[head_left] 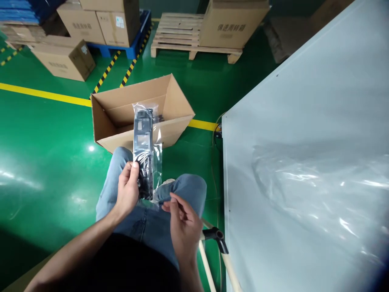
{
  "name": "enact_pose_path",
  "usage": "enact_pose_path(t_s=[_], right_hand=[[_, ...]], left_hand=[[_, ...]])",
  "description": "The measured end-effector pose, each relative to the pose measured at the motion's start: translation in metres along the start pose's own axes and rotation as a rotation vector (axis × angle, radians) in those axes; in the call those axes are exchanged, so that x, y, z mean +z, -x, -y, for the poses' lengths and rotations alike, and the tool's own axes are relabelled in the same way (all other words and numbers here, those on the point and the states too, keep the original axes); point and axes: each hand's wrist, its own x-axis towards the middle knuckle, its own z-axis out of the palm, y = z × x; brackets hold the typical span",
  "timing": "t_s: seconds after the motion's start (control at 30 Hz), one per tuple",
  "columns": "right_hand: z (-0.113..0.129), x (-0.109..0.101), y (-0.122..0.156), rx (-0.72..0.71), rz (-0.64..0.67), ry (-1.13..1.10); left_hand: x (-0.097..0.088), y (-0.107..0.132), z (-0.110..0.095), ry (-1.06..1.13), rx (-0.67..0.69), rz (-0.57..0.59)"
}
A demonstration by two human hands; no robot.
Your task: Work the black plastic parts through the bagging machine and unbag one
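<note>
My left hand (129,184) grips a long black plastic part (143,150) inside a clear plastic bag (157,156). Thumb on top, it holds the bag's left edge, with the part upright above my lap. The bag's loose right side hangs past the part. Lower right of the bag is my right hand (184,219), apart from it, fingers curled with thumb and forefinger close together; whether anything small is between them I cannot make out. Behind the bagged part stands an open cardboard box (179,101) on the floor, with some dark items partly visible inside.
A pale table (258,121) fills the right side, with clear plastic film (310,186) on it. Beside my right hand is a pipe frame with a black joint (216,234). Closed cartons (65,61), a wooden pallet (176,36) and a blue pallet (132,52) stand farther back.
</note>
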Motion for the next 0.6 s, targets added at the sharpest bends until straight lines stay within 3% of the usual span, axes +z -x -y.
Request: enact_pose_path(t_s=[0.07,0.2,0.37,0.47,0.6], right_hand=[[0.003,-0.001,-0.001,-0.041,0.001,0.018],[0.009,0.005,0.0,-0.112,0.144,0.108],[0.005,0.007,-0.001,-0.002,0.153,-0.008],[-0.003,0.001,-0.001,0.028,0.227,-0.042],[-0.008,-0.015,-0.007,0.004,0.327,-0.043]], left_hand=[[-0.001,-0.002,0.002,0.006,0.011,-0.018],[0.001,-0.003,0.007,0.024,0.015,-0.031],[0.004,0.0,0.013,0.178,-0.106,0.004],[0.005,0.004,0.013,0.237,-0.158,0.01],[0.001,0.009,0.016,0.123,-0.062,-0.01]])
